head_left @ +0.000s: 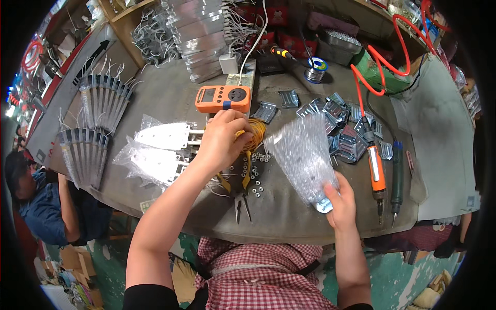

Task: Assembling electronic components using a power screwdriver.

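My right hand [341, 204] grips the narrow lower end of a flat, tapered part in clear plastic wrap [305, 157], its wide end reaching up toward a pile of shiny metal brackets [343, 126]. My left hand [226, 138] is over a coil of yellow wire [256, 135], just below an orange meter with a socket [223, 99]. Its fingers are curled together, and whatever they may hold is hidden. Two white panels in plastic [163, 137] lie left of this hand. Below it are yellow-handled pliers [243, 199] and several small nuts [257, 188].
An orange power screwdriver [376, 168] on a red coiled hose and a dark green tool [397, 181] lie at the right. Solder wire [315, 71] stands at the back. Bundled grey strips [95, 129] fan out at the left, where another person [44, 206] sits.
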{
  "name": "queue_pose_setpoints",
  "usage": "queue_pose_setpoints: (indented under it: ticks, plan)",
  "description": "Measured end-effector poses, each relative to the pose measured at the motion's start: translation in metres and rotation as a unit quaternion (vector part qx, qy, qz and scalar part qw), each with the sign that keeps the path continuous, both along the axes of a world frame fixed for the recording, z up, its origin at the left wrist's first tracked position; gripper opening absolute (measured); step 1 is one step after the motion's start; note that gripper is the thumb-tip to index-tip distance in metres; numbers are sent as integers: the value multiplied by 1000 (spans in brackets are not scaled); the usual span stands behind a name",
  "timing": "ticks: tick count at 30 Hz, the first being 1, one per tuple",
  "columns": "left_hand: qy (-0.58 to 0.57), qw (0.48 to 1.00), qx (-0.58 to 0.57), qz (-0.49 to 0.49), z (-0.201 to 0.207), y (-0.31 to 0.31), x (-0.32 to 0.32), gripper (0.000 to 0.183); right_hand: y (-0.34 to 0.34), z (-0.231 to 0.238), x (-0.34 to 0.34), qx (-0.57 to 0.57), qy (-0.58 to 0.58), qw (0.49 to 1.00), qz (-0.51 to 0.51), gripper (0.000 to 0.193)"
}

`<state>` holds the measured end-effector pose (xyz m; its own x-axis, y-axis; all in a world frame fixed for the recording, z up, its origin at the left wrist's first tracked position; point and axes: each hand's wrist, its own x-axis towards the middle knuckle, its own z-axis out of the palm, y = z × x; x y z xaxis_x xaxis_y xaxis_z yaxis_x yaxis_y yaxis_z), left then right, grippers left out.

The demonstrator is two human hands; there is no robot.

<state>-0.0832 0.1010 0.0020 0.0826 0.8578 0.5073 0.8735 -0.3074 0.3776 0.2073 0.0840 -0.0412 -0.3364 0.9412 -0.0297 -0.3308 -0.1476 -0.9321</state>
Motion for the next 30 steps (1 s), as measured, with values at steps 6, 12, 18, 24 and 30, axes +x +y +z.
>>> queue_pose_setpoints:
  ticks: [6, 12, 18, 24, 30]
  plan:
    - [-117, 992, 17, -43, 1, -23, 1, 29, 22, 30, -88, -146, 162, 950, 226, 46]
    - [-811, 544, -171, -135, 27, -55, -12, 31, 17, 44, -71, 20, -29, 990, 140, 36]
    - [-59, 969, -143, -194, 45, -123, 58, 38, 3, 56, -77, 280, -260, 923, -51, 27]
    - [-281, 575, -578, -506, 36, -105, 58, 37, -8, 39, -55, 28, 92, 995, 3, 30]
    - [-796, 497, -198, -284, 7, -124, 93, 101, -17, 32, -59, 30, 152, 984, -92, 30]
